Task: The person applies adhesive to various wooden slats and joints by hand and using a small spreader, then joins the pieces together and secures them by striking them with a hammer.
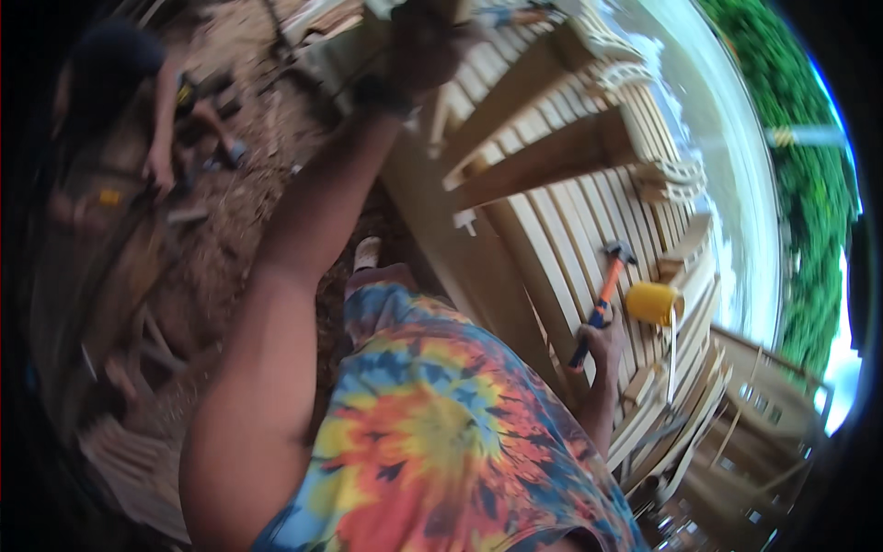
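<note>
My right hand [602, 342] is closed round the blue and orange handle of a claw hammer [610, 285]. The hammer's dark metal head points away from me over a row of pale wooden slats [589, 216]. My left arm reaches far forward, with a dark band at the wrist. At the far edge, my left hand [428, 51] is dark and blurred, apparently wrapped round a wooden post [451, 11]; its fingers are hard to make out. Two thick wooden posts [520, 101] [552, 158] stand up from the slatted piece between my hands.
A yellow container [655, 304] is right of the hammer. Stacked curved wooden parts [676, 428] lie at the near right. A long wooden board [451, 248] edges the slatted piece beside me. At left, another person [115, 120] bends over wood on dirt ground [244, 175].
</note>
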### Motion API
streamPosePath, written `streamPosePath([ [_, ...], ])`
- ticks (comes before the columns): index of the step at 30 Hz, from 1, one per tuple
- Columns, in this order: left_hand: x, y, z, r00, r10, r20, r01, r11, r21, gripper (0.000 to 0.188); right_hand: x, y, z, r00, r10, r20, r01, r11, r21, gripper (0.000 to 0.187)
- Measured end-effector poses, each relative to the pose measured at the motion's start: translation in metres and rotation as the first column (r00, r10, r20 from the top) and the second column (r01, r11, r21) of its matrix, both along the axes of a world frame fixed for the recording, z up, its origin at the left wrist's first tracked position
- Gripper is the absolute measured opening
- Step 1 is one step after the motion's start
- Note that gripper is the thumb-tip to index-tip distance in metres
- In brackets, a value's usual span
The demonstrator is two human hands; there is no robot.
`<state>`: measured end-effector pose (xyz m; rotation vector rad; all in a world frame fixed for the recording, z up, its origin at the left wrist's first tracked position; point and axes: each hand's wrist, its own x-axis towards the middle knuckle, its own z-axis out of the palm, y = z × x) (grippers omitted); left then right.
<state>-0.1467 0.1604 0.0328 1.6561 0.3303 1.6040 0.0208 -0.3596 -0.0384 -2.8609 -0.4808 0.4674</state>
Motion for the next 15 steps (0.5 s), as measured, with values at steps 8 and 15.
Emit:
streamPosePath([
  [8, -0.004, 0.009, 0.014, 0.984, -0.130, 0.121, 0.125, 0.991, 0.040, 0.038, 0.030, 0.039, 0.052, 0.788, -0.102, -0.606, 0.427, 0.801, 0.420, 0.024],
  [15, 0.016, 0.009, 0.011, 0.976, 0.090, -0.200, -0.074, 0.994, 0.086, 0.048, 0.050, 0.105, 0.152, 0.857, 0.504, -0.108, -0.106, 0.378, 0.920, 0.040],
])
